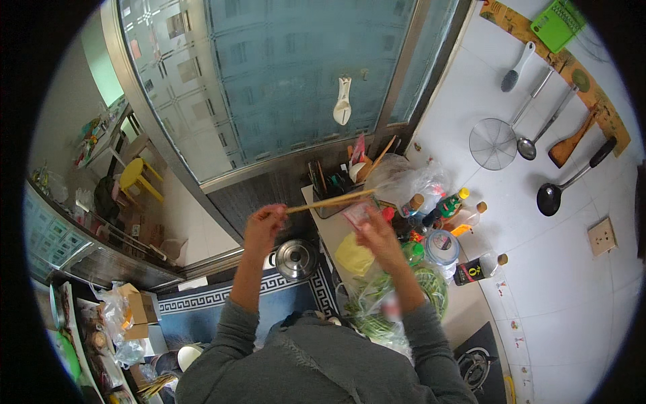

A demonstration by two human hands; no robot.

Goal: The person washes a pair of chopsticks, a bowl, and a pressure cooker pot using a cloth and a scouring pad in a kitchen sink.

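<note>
My left hand (266, 228) is raised at the centre, its fingers closed on one end of long wooden chopsticks (330, 201), which point right towards the counter. How many sticks there are I cannot tell. My right hand (376, 232) is over the counter and holds a small clear plastic packet with red edges (357, 213); its contents are unclear. A yellow cloth or bag (354, 254) lies below that hand. Long green vegetables in clear plastic (376, 298) are beside my right forearm. A lidded steel pot (297, 259) stands low between my arms.
Sauce bottles (448, 207), a round lidded container (442, 247) and a black utensil holder (328, 194) crowd the counter (467, 308). A gas burner (474, 368) sits at lower right. Ladles and a wire skimmer (493, 144) hang on the wall. Shelves with a cardboard box (136, 305) stand at lower left.
</note>
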